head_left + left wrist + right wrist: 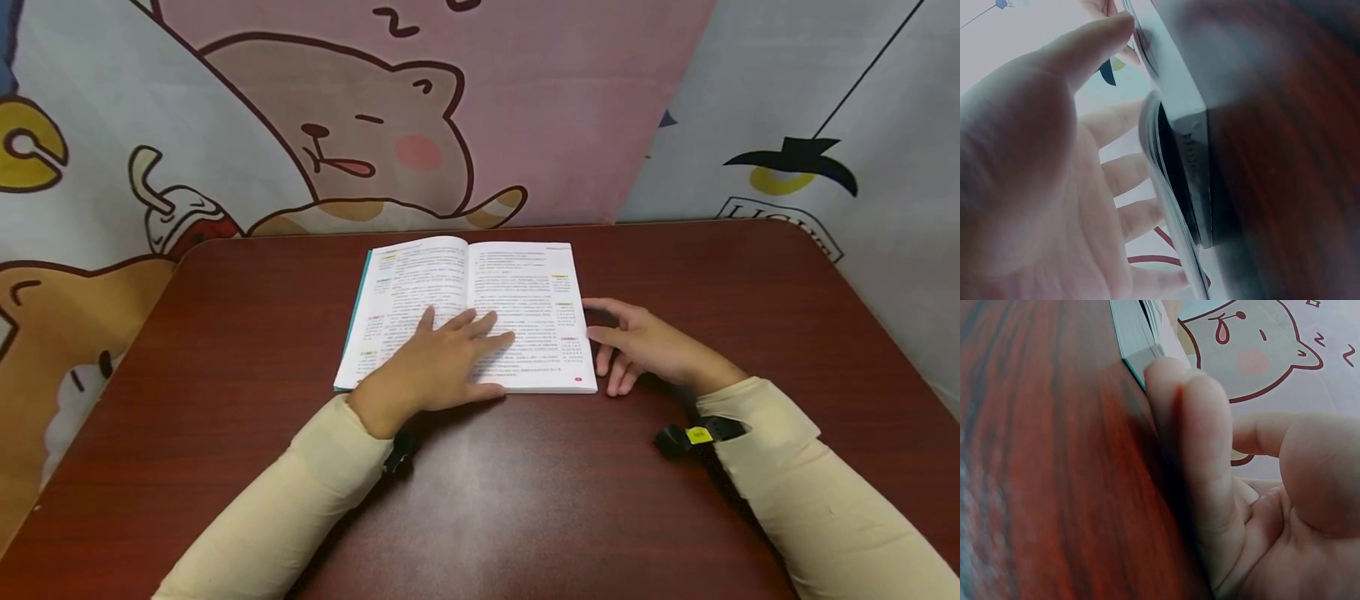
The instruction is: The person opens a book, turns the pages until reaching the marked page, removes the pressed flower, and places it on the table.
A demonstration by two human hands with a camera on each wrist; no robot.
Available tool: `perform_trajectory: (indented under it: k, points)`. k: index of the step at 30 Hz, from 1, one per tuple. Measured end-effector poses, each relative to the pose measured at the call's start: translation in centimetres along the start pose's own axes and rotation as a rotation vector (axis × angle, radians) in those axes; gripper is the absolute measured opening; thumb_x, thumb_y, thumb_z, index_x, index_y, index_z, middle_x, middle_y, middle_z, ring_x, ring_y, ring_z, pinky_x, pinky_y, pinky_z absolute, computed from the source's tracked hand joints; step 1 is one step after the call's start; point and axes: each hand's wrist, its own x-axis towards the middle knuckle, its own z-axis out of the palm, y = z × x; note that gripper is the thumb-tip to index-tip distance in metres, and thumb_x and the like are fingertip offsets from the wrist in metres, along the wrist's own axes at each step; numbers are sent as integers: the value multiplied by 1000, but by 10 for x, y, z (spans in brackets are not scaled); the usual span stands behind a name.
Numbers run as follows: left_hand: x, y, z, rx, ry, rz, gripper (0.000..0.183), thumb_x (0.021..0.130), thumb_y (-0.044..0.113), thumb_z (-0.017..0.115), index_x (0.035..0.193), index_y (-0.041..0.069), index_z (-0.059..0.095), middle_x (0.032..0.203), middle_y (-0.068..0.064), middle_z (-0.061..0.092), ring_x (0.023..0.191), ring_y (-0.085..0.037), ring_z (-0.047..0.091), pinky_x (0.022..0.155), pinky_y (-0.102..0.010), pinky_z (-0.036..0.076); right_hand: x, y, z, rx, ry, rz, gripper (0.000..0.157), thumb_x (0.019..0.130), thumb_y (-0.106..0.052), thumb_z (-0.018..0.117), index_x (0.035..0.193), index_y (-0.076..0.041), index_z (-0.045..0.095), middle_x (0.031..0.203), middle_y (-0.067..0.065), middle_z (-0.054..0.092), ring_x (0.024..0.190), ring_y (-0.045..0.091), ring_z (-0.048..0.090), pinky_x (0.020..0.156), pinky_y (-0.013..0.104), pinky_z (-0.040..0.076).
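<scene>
An open book [525, 283] with printed pages and a teal cover edge lies on the table. My left hand [431, 367] rests palm down across its lower middle, over the gutter, with the fingers spread toward the right page. In the left wrist view the pages [1175, 212] bow up at the spine beneath those fingers. My right hand [648, 342] is at the book's right edge, its index finger and thumb tips right at the page edge. The lower fingers [1207, 450] lie along the tabletop close to the book's corner [1138, 356] in the right wrist view.
The dark red-brown table [225, 350] has a raised-looking far edge against a cartoon-printed cloth backdrop [570, 100]. A black wrist device [686, 437] with a yellow label sits at the right sleeve; another dark one [401, 450] is under the left wrist.
</scene>
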Motion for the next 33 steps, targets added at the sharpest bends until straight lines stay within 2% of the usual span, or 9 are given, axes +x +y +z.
perform_trajectory:
  k: [15,23,33]
  points:
    - [0,-2,1,-11,3,9,66,95,62,53,153,33,41,163,-1,33,150,-29,33,114,-72,20,0,0,-1,7,-8,1,63,107,-24,45,161,-21,13,73,15,63,53,29,69,54,45,59]
    - [2,-3,1,3,108,129,53,95,50,61,142,26,58,152,0,52,141,-32,47,112,-69,30,0,0,-1,16,-11,7,61,108,-22,42,161,-21,13,73,14,62,53,30,69,54,44,59]
    - [3,-3,1,21,185,205,36,98,34,62,131,23,67,141,-1,62,132,-29,56,109,-61,39,0,-2,0,2,-6,2,62,107,-24,44,161,-20,13,74,15,62,53,30,69,53,44,59]
